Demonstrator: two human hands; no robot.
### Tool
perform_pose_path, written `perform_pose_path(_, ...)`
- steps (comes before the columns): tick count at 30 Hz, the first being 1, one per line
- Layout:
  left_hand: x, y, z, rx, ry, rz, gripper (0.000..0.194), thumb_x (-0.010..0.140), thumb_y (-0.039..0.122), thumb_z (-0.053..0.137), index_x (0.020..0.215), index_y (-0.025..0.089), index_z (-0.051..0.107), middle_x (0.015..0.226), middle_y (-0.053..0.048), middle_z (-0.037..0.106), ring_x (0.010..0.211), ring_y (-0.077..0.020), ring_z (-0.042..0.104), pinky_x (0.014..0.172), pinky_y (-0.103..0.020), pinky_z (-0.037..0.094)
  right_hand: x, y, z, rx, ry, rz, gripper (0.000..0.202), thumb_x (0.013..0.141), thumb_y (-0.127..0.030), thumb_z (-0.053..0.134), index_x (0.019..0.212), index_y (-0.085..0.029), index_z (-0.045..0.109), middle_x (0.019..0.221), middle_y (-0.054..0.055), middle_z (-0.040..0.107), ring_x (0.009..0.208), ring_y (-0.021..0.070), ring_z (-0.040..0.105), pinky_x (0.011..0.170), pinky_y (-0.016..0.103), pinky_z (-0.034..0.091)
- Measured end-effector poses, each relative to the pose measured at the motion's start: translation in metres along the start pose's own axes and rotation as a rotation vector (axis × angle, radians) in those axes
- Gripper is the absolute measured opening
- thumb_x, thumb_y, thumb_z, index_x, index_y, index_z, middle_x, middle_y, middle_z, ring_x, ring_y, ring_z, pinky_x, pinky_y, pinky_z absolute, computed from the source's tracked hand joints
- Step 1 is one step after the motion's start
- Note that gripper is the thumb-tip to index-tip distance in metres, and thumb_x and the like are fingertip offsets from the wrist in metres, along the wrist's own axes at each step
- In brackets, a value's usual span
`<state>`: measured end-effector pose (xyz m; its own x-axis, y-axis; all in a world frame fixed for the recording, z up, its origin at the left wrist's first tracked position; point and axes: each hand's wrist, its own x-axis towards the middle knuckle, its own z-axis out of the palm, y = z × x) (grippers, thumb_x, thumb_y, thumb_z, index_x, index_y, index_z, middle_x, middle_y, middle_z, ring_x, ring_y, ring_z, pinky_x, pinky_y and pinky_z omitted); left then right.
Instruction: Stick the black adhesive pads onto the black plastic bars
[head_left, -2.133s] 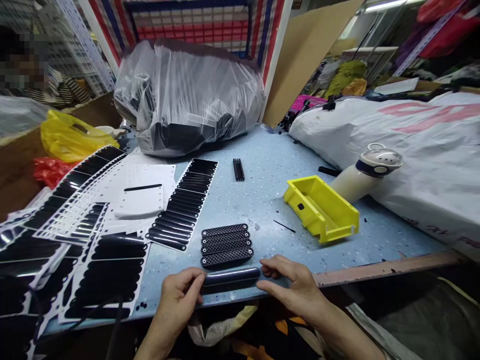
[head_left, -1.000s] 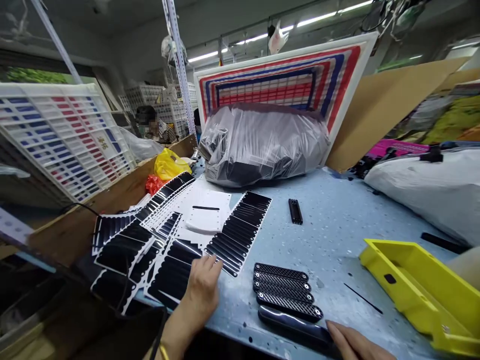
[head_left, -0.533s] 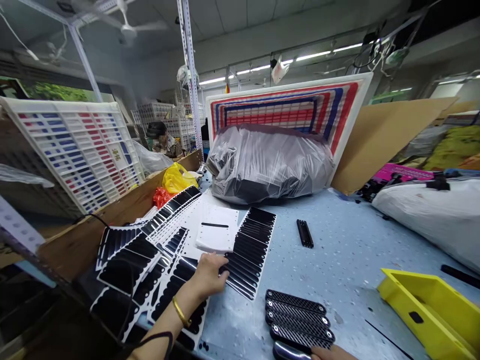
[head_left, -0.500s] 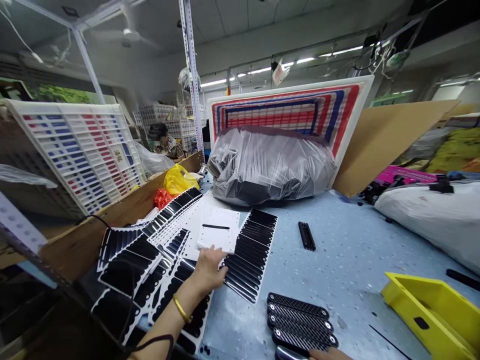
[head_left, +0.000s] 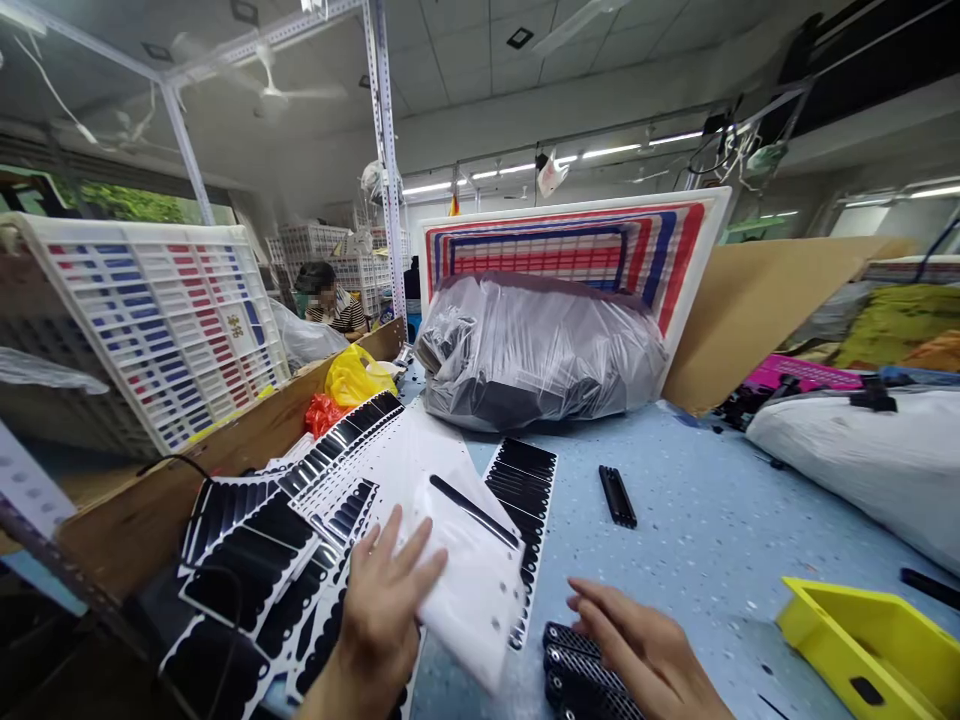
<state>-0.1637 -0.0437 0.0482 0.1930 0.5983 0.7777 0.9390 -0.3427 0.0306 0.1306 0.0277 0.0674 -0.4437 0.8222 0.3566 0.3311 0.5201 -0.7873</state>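
The left hand (head_left: 382, 610) lies at the left edge of a white sheet stack (head_left: 469, 600), its fingers spread with the tips on or just above the paper. No pinch is visible, and the contact of the thumb cannot be confirmed. The right hand (head_left: 641, 650) is near and to the right, its fingers nearly straight and pressed close together, over the textured black pieces (head_left: 581, 672), which it partly covers. Whether it touches or pinches any of them cannot be told.

The stack sits askew, its right side overlapping a sheet of black strips (head_left: 527, 465). One loose-looking black strip (head_left: 474, 512) lies slantwise across its far part (adhesive or not, the view does not settle it). Further sheets of black shapes (head_left: 274, 550) overlap to the left. A slotted black part (head_left: 617, 497) rests on the blue table (head_left: 712, 530), well apart from both hands; a yellow bin (head_left: 870, 650) stands near right.

Risks, in this inspector's judgement: spread fingers give a weak hold, so the stack could slide or fan out; tilting it could shed the strip; dragging it right could crease the sheet beneath or knock the textured pieces out of their row.
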Motion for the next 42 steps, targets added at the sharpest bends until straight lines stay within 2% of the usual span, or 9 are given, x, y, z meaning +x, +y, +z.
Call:
perform_pose_path(3, -0.02, 0.039, -0.015, -0.04, 0.098, 0.005, 0.039, 0.089, 0.015, 0.053, 0.121, 0.032, 0.068, 0.127, -0.009, 0.069, 0.136, -0.0356, 0.045, 0.105, -0.054, 0.042, 0.025, -0.028, 0.016, 0.164, -0.177, 0.08, 0.053, 0.093, -0.061, 0.045, 0.092, -0.018, 0.076, 0.078, 0.007, 0.073, 0.07, 0.0226, 0.068, 0.058, 0.027, 0.056)
perform_pose_path(6, -0.035, 0.059, -0.02, -0.053, 0.061, -0.118, 0.027, 0.087, 0.019, 0.064, 0.106, 0.035, 0.074, 0.12, -0.008, 0.073, 0.128, -0.0359, 0.054, 0.103, -0.052, 0.046, 0.028, -0.043, 0.038, 0.199, -0.189, 0.089, 0.047, 0.089, -0.059, 0.054, 0.078, -0.018, 0.073, 0.072, 0.004, 0.069, 0.066, 0.0195, 0.063, 0.059, 0.025, 0.053)
perform_pose_path(13, -0.039, 0.03, -0.04, -0.612, -0.076, -0.724, 0.038, 0.085, 0.037, 0.064, 0.12, 0.024, 0.07, 0.122, -0.014, 0.071, 0.11, -0.0287, 0.067, 0.092, -0.04, 0.056, 0.012, -0.032, 0.057, 0.244, -0.185, 0.152, 0.054, 0.084, -0.065, 0.056, 0.058, -0.019, 0.063, 0.058, 0.0, 0.056, 0.056, 0.015, 0.051, 0.05, 0.021, 0.044)
perform_pose_path(17, -0.017, 0.029, -0.043, -1.143, -0.145, -1.072, 0.034, 0.077, 0.044, 0.072, 0.089, 0.012, 0.075, 0.079, -0.011, 0.074, 0.069, -0.0199, 0.068, 0.064, -0.028, 0.055, 0.001, -0.022, 0.065, 0.339, -0.259, 0.24, 0.054, 0.082, -0.067, 0.058, 0.064, -0.017, 0.067, 0.061, 0.001, 0.059, 0.056, 0.015, 0.054, 0.048, 0.022, 0.042)
perform_pose_path(20, -0.011, 0.036, -0.035, -1.258, -0.064, -1.212, 0.034, 0.07, 0.046, 0.078, 0.072, 0.013, 0.07, 0.059, -0.002, 0.064, 0.051, -0.011, 0.054, 0.049, -0.02, 0.042, 0.003, -0.012, 0.057, 0.275, -0.243, 0.222, 0.047, 0.078, -0.063, 0.065, 0.077, -0.016, 0.072, 0.061, 0.002, 0.064, 0.053, 0.0159, 0.057, 0.047, 0.024, 0.044)
perform_pose_path(24, -0.015, 0.042, -0.021, -1.096, 0.076, -1.216, 0.039, 0.07, 0.052, 0.075, 0.069, 0.013, 0.069, 0.054, -0.001, 0.06, 0.05, -0.012, 0.052, 0.046, -0.02, 0.038, 0.013, -0.011, 0.034, -0.022, 0.056, -0.028, 0.029, 0.075, -0.048, 0.072, 0.082, -0.021, 0.076, 0.057, 0.002, 0.065, 0.049, 0.017, 0.059, 0.049, 0.027, 0.049)
perform_pose_path(30, -0.011, 0.069, -0.006, -0.892, 0.052, -0.996, 0.033, 0.079, 0.045, 0.062, 0.062, 0.016, 0.068, 0.056, -0.002, 0.062, 0.053, -0.0144, 0.056, 0.05, -0.021, 0.045, 0.003, -0.041, 0.055, -0.058, -0.017, -0.294, 0.025, 0.091, -0.038, 0.055, 0.092, -0.02, 0.073, 0.065, 0.003, 0.068, 0.055, 0.0161, 0.062, 0.054, 0.026, 0.051)
perform_pose_path(37, -0.014, 0.092, 0.005, -1.114, -0.024, -0.917, 0.027, 0.084, 0.034, 0.058, 0.079, 0.015, 0.078, 0.07, -0.005, 0.072, 0.069, -0.0197, 0.067, 0.064, -0.023, 0.053, 0.001, -0.059, 0.081, 0.01, -0.15, -0.143, 0.038, 0.097, -0.04, 0.046, 0.071, -0.019, 0.064, 0.064, 0.0, 0.059, 0.058, 0.0124, 0.056, 0.057, 0.022, 0.047)
perform_pose_path(42, -0.021, 0.056, -0.003, -1.035, 0.085, -1.093, 0.024, 0.074, 0.035, 0.067, 0.078, 0.014, 0.078, 0.064, -0.004, 0.071, 0.059, -0.0171, 0.063, 0.053, -0.022, 0.05, 0.006, -0.037, 0.047, 0.209, -0.086, 0.027, 0.047, 0.091, -0.057, 0.052, 0.076, -0.018, 0.073, 0.057, 0.003, 0.065, 0.052, 0.0157, 0.062, 0.051, 0.025, 0.051)
